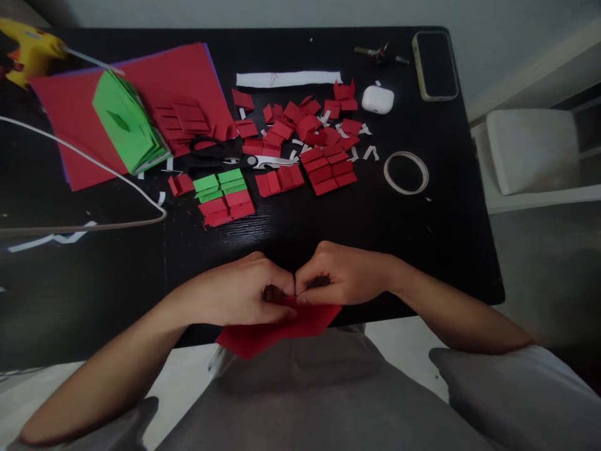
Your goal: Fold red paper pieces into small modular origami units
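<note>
A red folded paper (277,332) hangs over the near edge of the black table, close to my body. My left hand (248,289) pinches its upper edge, the thumb lying on top of the paper. Right beside it, my right hand (342,274) grips the same edge between thumb and curled fingers. The two hands touch at the knuckles. Beyond them lie a green and red folded paper block (226,202) and a red block (328,172), with many small red folded pieces (282,130) behind.
Black-handled scissors (253,161) lie among the pieces. Green papers (124,122) rest on red sheets (164,75) at the left, near a yellow glue gun (35,50) and a white cable (94,156). A tape ring (406,173), earbud case (377,99), keys (382,54) and phone (436,66) are at the right.
</note>
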A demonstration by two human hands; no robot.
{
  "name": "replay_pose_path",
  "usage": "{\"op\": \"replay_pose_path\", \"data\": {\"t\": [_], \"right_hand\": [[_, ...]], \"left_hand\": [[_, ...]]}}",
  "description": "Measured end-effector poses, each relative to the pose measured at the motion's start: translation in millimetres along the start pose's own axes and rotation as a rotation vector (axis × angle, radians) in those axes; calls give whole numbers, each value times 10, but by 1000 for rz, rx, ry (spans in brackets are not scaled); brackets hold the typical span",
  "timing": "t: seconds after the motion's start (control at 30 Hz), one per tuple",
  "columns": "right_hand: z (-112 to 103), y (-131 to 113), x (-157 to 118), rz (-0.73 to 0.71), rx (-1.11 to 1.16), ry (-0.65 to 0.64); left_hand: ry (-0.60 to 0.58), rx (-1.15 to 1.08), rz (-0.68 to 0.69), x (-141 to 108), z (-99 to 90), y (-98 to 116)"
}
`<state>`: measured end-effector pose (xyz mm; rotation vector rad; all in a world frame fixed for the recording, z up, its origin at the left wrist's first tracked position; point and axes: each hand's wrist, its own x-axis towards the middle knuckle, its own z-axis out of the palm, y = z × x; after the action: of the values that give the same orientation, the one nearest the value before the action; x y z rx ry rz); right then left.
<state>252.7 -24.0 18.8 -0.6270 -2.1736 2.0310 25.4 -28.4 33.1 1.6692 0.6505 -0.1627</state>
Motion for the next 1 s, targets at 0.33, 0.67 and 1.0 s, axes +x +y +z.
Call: {"op": "replay_pose_path", "data": {"t": [0.33,0.67,1.0], "right_hand": [[34,-11,-2,17,-58,26],[26,8,-8,32,-24,7],[81,-32,9,23,-80,32]], "left_hand": [[38,-73,-63,37,37,52],[-24,-12,5,-42,-107,0],[-30,1,-78,67,48,18]]}}
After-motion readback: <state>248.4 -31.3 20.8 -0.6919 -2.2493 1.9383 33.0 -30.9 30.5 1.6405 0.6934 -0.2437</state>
